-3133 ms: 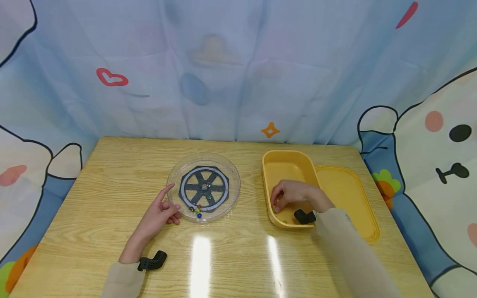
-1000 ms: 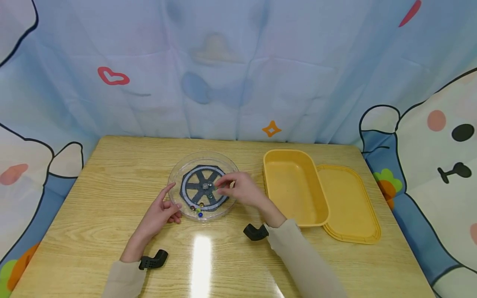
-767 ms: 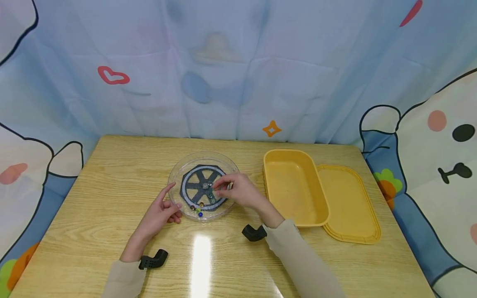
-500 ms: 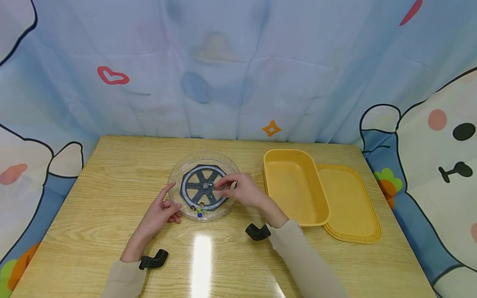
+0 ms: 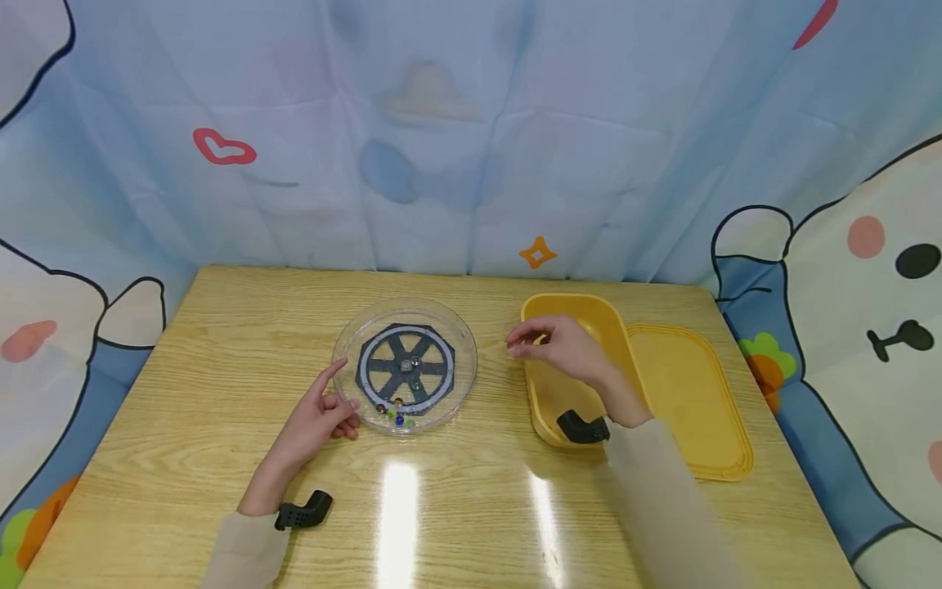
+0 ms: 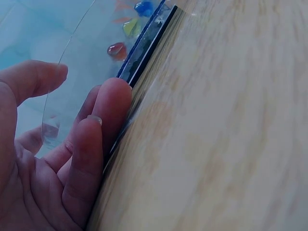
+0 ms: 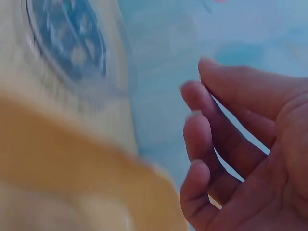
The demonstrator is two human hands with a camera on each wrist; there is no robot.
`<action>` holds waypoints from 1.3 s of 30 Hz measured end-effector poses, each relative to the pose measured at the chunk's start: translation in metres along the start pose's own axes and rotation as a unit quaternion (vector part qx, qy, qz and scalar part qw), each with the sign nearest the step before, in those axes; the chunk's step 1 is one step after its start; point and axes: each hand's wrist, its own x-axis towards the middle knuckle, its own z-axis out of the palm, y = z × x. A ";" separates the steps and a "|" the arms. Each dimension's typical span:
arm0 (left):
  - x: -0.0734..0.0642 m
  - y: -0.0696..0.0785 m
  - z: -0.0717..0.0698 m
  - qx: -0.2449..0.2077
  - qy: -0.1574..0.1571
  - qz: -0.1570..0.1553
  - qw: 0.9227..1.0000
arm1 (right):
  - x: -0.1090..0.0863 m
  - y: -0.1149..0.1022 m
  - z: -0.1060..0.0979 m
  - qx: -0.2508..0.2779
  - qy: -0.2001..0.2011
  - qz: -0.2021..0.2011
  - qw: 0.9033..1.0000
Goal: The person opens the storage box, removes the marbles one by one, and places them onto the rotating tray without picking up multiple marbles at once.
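A clear round dish with a dark six-spoked wheel shape in it lies on the table. Several small glass marbles sit inside; a blue marble is near the front rim. At the dish's left edge my left hand touches the rim with index finger and thumb. The left wrist view shows its fingers loosely bent beside the dish. My right hand hovers over the left part of a yellow box. Its thumb and index tips are close together, and I see nothing between them.
A yellow lid lies flat to the right of the box, partly behind the right forearm. The wooden table ends at a patterned curtain at the back. Both wrists wear a black camera mount.
My right hand went from the box to above the dish, then came back over the box. Another pale marble shows near the dish's front rim. My left hand has stayed put.
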 end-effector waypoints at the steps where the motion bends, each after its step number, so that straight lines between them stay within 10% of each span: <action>1: 0.000 0.000 0.000 0.001 0.000 0.000 1.000 | -0.001 0.005 -0.006 0.008 -0.005 0.006 1.000; 12: 0.000 0.000 -0.001 -0.004 -0.002 -0.001 1.000 | -0.008 0.059 -0.041 0.047 -0.106 0.079 0.990; 23: 0.003 0.002 0.001 0.004 -0.002 0.001 1.000 | -0.005 0.069 -0.026 -0.013 -0.317 0.071 0.946; 39: 0.001 -0.001 0.000 0.008 0.004 -0.006 1.000 | -0.006 0.057 -0.005 -0.123 -0.301 0.038 0.945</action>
